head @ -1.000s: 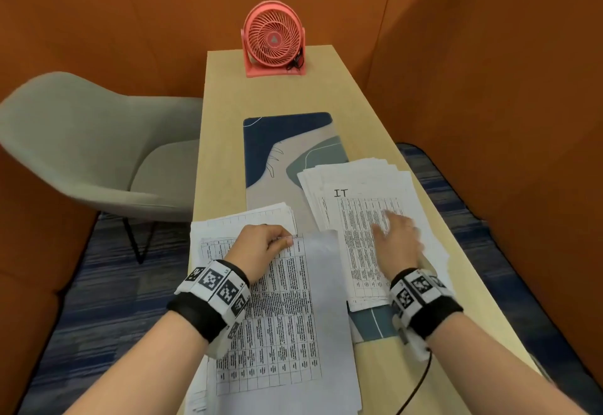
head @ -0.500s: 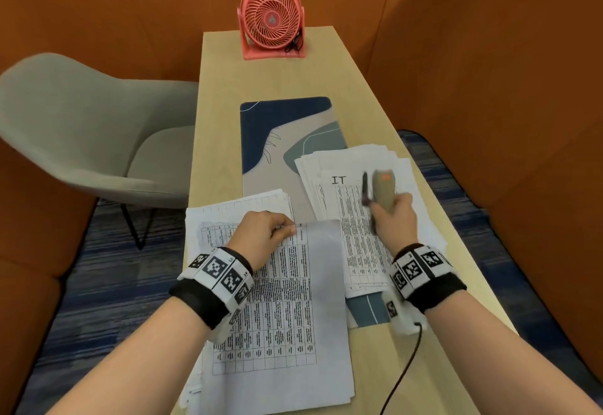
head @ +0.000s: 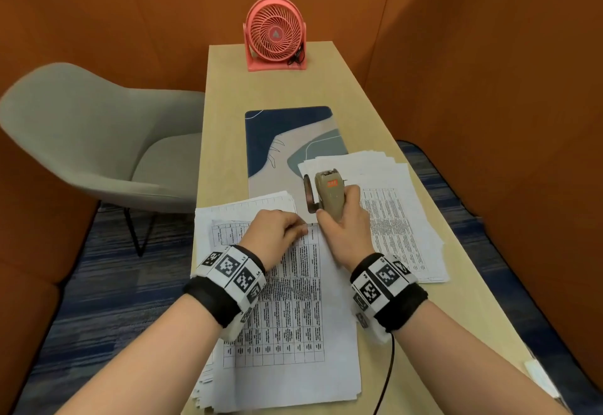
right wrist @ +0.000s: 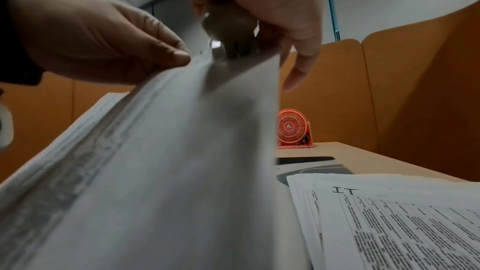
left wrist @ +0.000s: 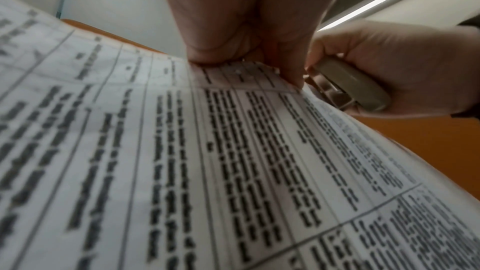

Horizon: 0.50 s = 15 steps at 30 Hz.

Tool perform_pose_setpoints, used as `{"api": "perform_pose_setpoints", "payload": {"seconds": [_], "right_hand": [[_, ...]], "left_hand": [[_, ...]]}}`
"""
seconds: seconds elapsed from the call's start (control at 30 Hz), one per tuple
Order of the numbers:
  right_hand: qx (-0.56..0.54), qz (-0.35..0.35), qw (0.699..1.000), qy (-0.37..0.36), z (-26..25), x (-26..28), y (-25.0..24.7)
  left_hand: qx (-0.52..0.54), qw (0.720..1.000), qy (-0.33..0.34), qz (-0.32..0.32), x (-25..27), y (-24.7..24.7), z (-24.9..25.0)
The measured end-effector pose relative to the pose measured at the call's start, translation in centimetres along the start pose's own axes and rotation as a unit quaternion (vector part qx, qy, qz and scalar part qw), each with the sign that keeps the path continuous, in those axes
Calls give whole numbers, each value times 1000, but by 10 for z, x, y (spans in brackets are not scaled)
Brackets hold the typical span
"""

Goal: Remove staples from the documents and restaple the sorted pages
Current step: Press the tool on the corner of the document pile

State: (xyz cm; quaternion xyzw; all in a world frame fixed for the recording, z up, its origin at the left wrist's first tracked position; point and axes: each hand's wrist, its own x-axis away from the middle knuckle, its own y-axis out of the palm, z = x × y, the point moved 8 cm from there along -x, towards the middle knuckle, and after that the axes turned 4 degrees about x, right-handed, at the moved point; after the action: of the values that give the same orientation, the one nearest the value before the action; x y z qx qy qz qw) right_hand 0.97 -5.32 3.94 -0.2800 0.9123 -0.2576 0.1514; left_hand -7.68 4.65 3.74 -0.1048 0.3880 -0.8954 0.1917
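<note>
Item: stapled document [head: 287, 300], near edge of the desk [head: 359, 114], top corner lifted. Your left hand [head: 274, 235] pinches that corner to steady it. Your right hand [head: 346, 228] grips the stapler [head: 329, 192] beside it, likely to work the staple. Sorted pile [head: 391, 205]: right edge.

A long, narrow wooden table [head: 359, 114] runs away from the viewer between orange walls. At its far end stands a pink fan [head: 275, 34]. In the middle lies a blue and beige mat [head: 287, 134]. A stack of printed pages [head: 391, 218] lies on the right, partly over the mat. Another stack of pages [head: 287, 333] lies at the near left edge.
</note>
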Motion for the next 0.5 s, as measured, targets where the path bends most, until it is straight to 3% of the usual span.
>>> {"api": "perform_pose_setpoints", "payload": {"seconds": [0.13, 0.5], "right_hand": [[-15, 32, 999, 27, 6, -1, -4], [-59, 50, 997, 16, 8, 7, -3]], "left_hand": [[-3, 1000, 21, -8, 3, 0, 7], [4, 999, 27, -19, 11, 4, 10]]}}
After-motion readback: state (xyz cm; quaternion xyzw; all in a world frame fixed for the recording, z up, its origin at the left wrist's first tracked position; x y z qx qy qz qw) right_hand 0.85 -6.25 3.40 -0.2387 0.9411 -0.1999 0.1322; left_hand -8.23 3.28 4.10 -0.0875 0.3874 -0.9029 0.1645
